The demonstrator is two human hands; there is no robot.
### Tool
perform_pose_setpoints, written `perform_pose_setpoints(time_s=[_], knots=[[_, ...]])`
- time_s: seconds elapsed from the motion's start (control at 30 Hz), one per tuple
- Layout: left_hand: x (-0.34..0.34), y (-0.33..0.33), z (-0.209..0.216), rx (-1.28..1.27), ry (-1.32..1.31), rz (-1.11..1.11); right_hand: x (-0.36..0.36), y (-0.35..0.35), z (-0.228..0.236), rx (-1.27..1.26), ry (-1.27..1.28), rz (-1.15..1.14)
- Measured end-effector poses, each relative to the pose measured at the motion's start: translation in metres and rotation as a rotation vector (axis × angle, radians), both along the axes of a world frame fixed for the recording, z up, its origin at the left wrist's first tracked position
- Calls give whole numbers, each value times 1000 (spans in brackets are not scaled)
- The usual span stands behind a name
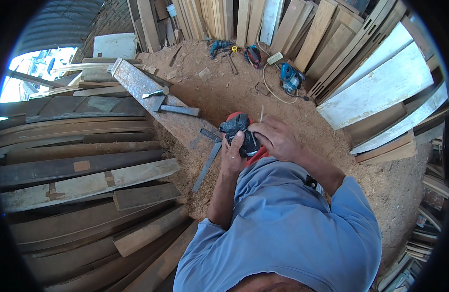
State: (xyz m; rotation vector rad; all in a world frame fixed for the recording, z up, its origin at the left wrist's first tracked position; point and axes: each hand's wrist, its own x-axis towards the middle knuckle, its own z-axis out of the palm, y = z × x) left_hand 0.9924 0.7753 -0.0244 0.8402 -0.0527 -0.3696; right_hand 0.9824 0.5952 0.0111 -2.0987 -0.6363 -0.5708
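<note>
A crumpled black plastic bag (237, 125) is in front of my body, above a red item (257, 156) that it partly covers. My left hand (233, 150) is closed round the bag's near left side, thumb on top. At its right edge, the bent fingers of my right hand (277, 138) pinch together on the plastic. A thin pale strip (262, 113) sticks up beyond those fingers; whether they hold it I cannot tell. Left of the bag, a try square (208, 163) lies at the end of a plank. Farther up are a hammer (179, 110) and a chisel (155, 93).
The broad plank (137, 80) runs away to the far left. Stacked timber (78, 165) fills the left side. Corded power tools (290, 79) and a power strip (274, 58) lie on the sawdust-covered ground. Boards (380, 82) lean at the back and right.
</note>
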Motion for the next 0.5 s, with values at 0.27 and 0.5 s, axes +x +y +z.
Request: perform_pose_setpoints(time_s=[0.27, 0.5], knots=[[2, 4, 5, -30, 15, -51, 11, -5, -1, -150, -98, 36], [3, 7, -3, -51, 59, -115, 16, -8, -7, -167, -167, 78]])
